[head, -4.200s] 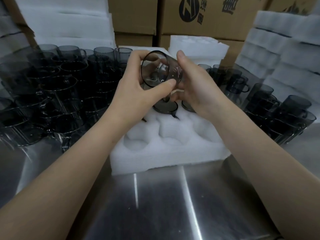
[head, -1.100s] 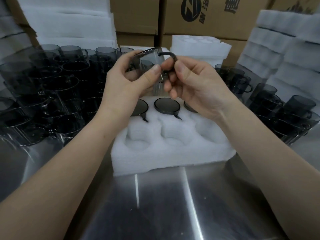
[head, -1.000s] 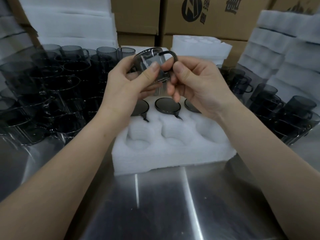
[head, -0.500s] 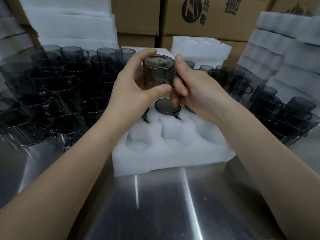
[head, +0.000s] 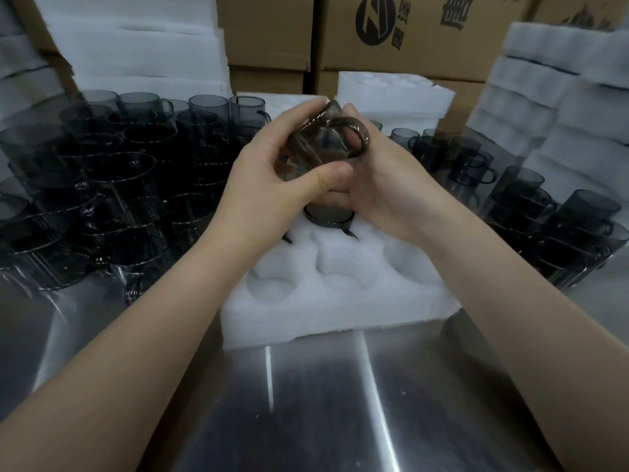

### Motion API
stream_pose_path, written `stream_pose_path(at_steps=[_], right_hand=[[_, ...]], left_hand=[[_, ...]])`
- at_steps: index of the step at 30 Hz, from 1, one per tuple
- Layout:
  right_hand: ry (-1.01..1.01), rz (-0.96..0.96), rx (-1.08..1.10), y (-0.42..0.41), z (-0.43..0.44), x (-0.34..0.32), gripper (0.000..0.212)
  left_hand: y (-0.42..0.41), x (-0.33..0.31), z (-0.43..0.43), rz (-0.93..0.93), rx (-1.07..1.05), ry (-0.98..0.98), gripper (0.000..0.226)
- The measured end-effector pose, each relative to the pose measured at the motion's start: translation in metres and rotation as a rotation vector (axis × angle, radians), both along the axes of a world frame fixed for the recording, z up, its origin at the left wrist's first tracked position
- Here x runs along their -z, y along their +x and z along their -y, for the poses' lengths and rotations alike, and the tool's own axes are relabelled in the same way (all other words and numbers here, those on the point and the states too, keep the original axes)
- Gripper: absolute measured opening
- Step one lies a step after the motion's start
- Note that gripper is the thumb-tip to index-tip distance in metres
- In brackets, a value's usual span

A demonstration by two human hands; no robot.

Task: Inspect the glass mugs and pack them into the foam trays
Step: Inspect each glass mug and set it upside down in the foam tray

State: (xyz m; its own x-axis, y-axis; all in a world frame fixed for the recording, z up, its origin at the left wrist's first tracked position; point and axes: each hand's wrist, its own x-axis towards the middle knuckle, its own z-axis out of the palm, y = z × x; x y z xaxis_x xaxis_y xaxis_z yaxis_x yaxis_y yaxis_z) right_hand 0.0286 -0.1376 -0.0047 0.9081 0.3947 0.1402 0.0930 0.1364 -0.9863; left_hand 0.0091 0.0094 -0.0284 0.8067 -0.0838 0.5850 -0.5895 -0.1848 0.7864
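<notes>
A smoky grey glass mug (head: 316,148) is tilted in the air above the white foam tray (head: 340,301), its handle turned toward me. My left hand (head: 272,185) grips its body from the left, thumb across the front. My right hand (head: 384,185) cups it from the right, with a finger through the handle. Under the hands, a packed mug (head: 328,216) sits upside down in a tray pocket. The tray's near row of round pockets holds nothing.
A dense group of grey mugs (head: 102,192) stands on the steel table at the left, and another group (head: 544,216) at the right. Stacks of foam trays (head: 561,97) rise at the right, back left and centre back. Cardboard boxes (head: 425,32) line the rear.
The mug was held upside down half a second ago. Both hands have since tipped it over, bringing the handle round to face me, and dropped slightly toward the tray.
</notes>
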Motion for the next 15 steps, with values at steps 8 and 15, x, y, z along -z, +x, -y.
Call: stream_pose_path(at_steps=[8,15], right_hand=[[-0.117,0.32,0.215,-0.003,0.001,0.007,0.049],[-0.309,0.419,0.269,-0.007,-0.005,0.01,0.027]], left_hand=[[-0.006,-0.003,0.006,0.139,-0.176,0.292,0.074],[-0.013,-0.007,0.007,0.161,-0.192,0.239,0.058]])
